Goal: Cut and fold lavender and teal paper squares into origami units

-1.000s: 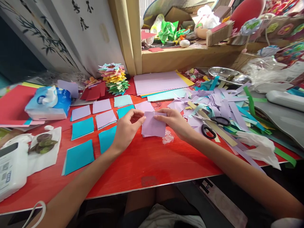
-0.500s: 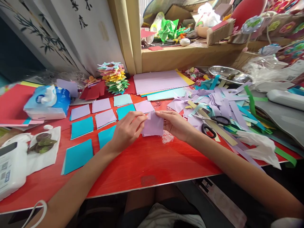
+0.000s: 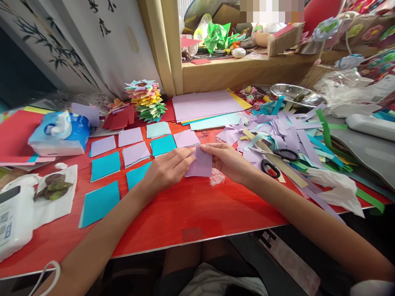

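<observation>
A light purple paper square [image 3: 202, 164] hangs upright or tilted just over the red table, between my two hands. My left hand [image 3: 173, 166] is closed at its upper left side, fingers together and covering that corner. My right hand [image 3: 226, 159] pinches the top edge near the right corner, thumb and fingers closed on it. Whether it is one sheet or several layers I cannot tell. Behind my hands lie a purple paper stack [image 3: 187, 139] and a teal paper stack [image 3: 163, 144]; another teal stack [image 3: 135, 176] is partly behind my left hand.
Black-handled scissors [image 3: 270, 168] lie by a heap of paper strips [image 3: 288, 131] on the right. Larger purple sheets [image 3: 206, 105] and a folded-paper tower [image 3: 146, 100] stand at the back. On the left are a tissue pack [image 3: 60, 133] and more square stacks [image 3: 100, 204].
My left hand's fingers have flattened and come closer together over the purple paper's left corner. My right hand keeps its pinch almost unmoved. The view has shifted slightly.
</observation>
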`<action>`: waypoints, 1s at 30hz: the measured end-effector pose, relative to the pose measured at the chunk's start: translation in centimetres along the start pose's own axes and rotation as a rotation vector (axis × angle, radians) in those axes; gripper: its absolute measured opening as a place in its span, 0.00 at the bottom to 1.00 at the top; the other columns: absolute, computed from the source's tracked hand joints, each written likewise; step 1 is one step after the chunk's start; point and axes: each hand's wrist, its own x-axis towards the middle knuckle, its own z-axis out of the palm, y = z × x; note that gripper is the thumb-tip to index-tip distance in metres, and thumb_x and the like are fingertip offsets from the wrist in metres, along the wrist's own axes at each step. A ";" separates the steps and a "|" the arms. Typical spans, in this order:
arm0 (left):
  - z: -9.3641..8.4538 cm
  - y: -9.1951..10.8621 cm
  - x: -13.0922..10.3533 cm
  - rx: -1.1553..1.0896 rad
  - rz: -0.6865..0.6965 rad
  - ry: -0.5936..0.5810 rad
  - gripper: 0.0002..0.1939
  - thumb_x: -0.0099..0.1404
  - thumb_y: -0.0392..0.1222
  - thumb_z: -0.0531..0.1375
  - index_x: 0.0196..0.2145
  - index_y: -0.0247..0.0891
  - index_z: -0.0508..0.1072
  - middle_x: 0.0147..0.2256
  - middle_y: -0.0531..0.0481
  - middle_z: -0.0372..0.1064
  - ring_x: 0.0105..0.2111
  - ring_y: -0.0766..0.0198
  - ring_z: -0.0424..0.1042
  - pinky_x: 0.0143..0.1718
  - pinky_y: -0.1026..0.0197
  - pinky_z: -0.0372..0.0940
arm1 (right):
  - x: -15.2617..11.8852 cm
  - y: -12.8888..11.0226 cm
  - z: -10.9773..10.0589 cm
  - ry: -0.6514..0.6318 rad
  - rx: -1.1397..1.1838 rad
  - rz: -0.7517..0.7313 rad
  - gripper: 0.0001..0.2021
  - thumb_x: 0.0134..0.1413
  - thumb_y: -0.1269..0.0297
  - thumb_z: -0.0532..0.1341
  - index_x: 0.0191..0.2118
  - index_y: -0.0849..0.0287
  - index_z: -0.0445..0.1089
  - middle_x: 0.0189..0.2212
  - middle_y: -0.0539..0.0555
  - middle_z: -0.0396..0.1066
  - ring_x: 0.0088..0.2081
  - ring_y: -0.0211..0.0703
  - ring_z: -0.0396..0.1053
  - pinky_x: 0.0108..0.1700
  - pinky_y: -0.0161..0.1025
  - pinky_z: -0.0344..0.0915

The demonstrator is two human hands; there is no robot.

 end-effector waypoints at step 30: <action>-0.2 0.0 -0.1 -0.186 -0.067 -0.055 0.10 0.60 0.30 0.55 0.41 0.35 0.66 0.44 0.41 0.67 0.45 0.59 0.67 0.44 0.56 0.67 | -0.1 0.1 0.0 -0.001 -0.221 -0.084 0.10 0.47 0.63 0.62 0.33 0.64 0.74 0.30 0.55 0.73 0.29 0.35 0.67 0.31 0.33 0.62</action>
